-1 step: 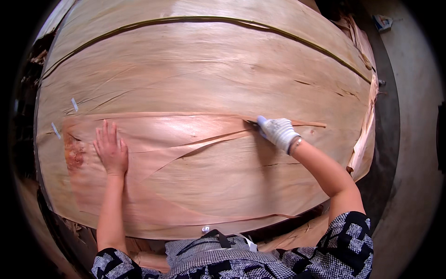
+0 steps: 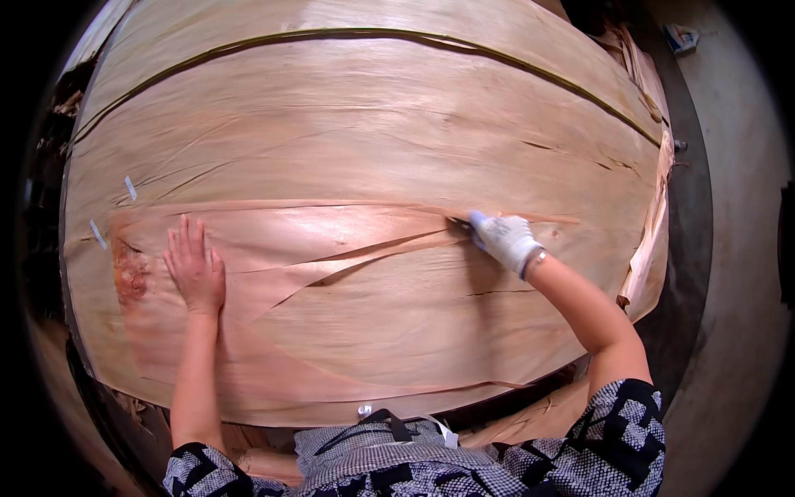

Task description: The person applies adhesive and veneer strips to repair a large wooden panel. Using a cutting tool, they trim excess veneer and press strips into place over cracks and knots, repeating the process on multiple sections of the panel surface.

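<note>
My left hand (image 2: 195,269), bare, lies flat with fingers stretched on a torn, pinkish sheet of wood veneer (image 2: 281,236). The sheet rests on a broad pale veneer surface (image 2: 397,323); a reddish-brown patch (image 2: 131,273) marks its left end. My right hand (image 2: 507,240), in a white knit glove, is closed around a knife (image 2: 457,224), whose dark blade points left at the sheet's narrow right end. Its handle is hidden in the glove. A long split with a lifted edge runs through the sheet between my hands.
A thin dark strip (image 2: 331,34) arches across the far part of the surface. Two bits of white tape (image 2: 130,188) stick at the left. Curled veneer scraps (image 2: 650,240) hang along the right edge. A small white and blue package (image 2: 681,39) lies on the floor at far right.
My right hand has shifted slightly to the right with the knife. My left hand stays flat on the sheet, almost unmoved.
</note>
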The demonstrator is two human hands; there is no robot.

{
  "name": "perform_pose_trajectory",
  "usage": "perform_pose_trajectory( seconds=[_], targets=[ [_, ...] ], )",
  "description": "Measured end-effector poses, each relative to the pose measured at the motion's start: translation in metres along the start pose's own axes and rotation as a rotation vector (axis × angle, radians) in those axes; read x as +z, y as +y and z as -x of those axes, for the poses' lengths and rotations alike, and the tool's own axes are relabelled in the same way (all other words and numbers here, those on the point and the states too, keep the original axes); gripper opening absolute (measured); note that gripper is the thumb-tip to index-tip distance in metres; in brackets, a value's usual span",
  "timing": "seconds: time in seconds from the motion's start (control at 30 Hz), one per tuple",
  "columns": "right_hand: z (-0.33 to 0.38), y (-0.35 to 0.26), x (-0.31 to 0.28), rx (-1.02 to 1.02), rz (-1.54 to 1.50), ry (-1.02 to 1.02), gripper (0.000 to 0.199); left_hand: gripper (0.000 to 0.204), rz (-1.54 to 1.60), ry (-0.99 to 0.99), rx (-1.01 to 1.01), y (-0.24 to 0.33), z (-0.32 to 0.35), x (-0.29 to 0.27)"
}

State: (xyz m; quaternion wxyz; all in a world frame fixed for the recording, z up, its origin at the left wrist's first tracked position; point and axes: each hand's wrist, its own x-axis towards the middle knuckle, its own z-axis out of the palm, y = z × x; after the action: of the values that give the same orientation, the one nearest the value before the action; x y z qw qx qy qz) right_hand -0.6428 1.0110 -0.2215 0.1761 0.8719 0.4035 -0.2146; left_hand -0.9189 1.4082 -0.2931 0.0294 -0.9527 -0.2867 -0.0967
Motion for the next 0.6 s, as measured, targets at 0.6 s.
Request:
perform_pose_trajectory(
  seconds=[0.6],
  targets=[
    [0.003, 0.028, -0.019, 0.408, -0.255, 0.526, 0.087, 0.054, -0.041, 0.018, -0.022, 0.004, -0.002, 0.006]
  ],
)
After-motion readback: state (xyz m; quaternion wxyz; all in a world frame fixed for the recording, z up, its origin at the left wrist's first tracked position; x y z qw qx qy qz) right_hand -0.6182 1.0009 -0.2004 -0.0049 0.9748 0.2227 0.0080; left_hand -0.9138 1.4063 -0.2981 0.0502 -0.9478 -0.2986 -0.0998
